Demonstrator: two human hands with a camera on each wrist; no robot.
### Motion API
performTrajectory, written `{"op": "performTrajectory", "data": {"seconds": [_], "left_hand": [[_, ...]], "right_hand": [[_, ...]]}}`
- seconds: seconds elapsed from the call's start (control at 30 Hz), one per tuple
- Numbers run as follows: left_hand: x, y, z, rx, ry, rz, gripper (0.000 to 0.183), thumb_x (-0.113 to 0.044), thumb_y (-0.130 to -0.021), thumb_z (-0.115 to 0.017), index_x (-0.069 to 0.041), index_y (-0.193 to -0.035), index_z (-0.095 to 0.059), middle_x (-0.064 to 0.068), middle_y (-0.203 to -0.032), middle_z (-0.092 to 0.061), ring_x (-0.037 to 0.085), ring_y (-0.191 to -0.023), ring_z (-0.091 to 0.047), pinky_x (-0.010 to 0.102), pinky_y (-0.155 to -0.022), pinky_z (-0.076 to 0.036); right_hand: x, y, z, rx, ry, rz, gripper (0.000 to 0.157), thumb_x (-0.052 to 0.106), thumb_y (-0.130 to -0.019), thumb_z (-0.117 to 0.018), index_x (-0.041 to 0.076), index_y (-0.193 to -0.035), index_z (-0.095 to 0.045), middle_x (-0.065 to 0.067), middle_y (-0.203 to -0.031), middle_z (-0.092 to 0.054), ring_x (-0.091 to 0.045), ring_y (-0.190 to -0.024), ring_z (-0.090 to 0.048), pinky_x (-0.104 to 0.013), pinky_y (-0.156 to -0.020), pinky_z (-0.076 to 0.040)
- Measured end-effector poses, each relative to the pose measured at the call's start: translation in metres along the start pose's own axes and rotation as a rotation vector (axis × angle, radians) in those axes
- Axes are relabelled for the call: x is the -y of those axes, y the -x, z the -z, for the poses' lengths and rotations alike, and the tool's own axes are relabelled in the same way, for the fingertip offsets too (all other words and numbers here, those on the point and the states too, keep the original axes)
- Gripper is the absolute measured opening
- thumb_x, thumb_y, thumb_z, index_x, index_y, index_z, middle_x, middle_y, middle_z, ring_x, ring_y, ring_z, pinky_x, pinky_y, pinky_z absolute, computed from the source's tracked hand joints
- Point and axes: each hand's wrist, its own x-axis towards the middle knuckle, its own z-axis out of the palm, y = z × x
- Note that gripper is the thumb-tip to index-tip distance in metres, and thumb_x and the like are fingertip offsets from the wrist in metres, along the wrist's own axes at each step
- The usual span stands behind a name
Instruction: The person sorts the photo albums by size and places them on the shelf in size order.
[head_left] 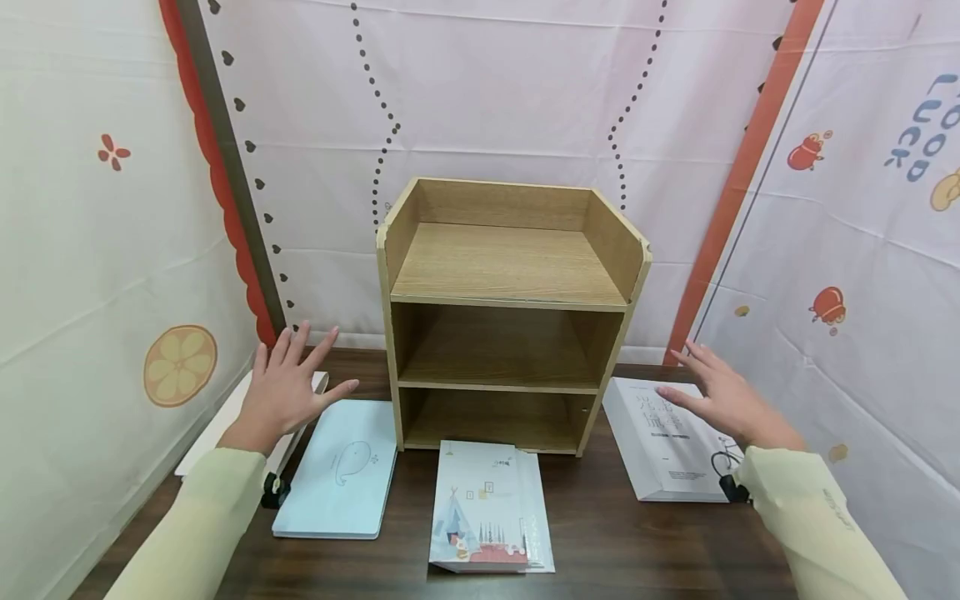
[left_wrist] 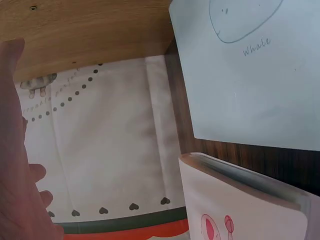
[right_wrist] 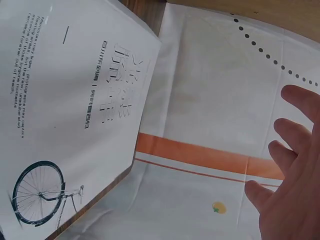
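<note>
My left hand (head_left: pixel 287 390), fingers spread, hovers above a white book (head_left: pixel 225 417) and beside a light blue whale notebook (head_left: pixel 341 475) on the left. Over a thick white book (head_left: pixel 667 437) with a bicycle on its cover (right_wrist: pixel 75 125), my right hand (head_left: pixel 723 396) hangs with its fingers apart. Both hands hold nothing. Between them stands a wooden shelf (head_left: pixel 510 387) with a top tray and two bare compartments below. In front of it lies a small stack topped by a book with a tent picture (head_left: pixel 476 504). The left wrist view shows pink drawings on the white book's cover (left_wrist: pixel 240 205).
Everything stands on a dark wooden table (head_left: pixel 600 550). Printed cloth hangs close on three sides: a left curtain (head_left: pixel 97 250), a back curtain (head_left: pixel 495 92) and a right curtain (head_left: pixel 847 225).
</note>
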Motion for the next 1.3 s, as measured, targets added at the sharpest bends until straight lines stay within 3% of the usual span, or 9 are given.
{"op": "performTrajectory", "data": {"seconds": [0.27,0.73,1.3], "left_hand": [[-0.006,0.004,-0.003,-0.057,0.017,-0.002,0.098,-0.081,-0.088,-0.051,-0.035,-0.165,-0.011,0.022,-0.170,-0.016,0.051,-0.153,-0.016,0.077,-0.121,-0.005],[-0.015,0.021,-0.008,-0.114,0.050,0.007,0.097,-0.075,-0.089,-0.055,-0.031,-0.165,-0.016,0.026,-0.168,-0.019,0.052,-0.150,-0.022,0.076,-0.120,-0.013],[-0.029,0.037,-0.017,-0.203,0.130,-0.004,0.095,-0.066,-0.089,-0.063,-0.030,-0.165,-0.019,0.028,-0.164,-0.028,0.051,-0.150,-0.025,0.070,-0.122,-0.021]], "right_hand": [[-0.001,0.007,-0.003,0.003,-0.015,-0.034,0.091,0.065,-0.095,-0.058,0.006,-0.160,-0.033,-0.024,-0.170,-0.013,-0.051,-0.154,-0.014,-0.081,-0.114,-0.019],[-0.005,0.023,-0.010,-0.027,-0.020,0.005,0.081,0.057,-0.099,-0.058,0.009,-0.160,-0.034,-0.020,-0.171,-0.016,-0.047,-0.157,-0.010,-0.081,-0.112,-0.022],[0.004,0.036,-0.026,-0.150,-0.071,0.008,0.074,0.052,-0.101,-0.059,0.008,-0.157,-0.040,-0.017,-0.172,-0.013,-0.041,-0.159,-0.004,-0.083,-0.109,-0.023]]}}
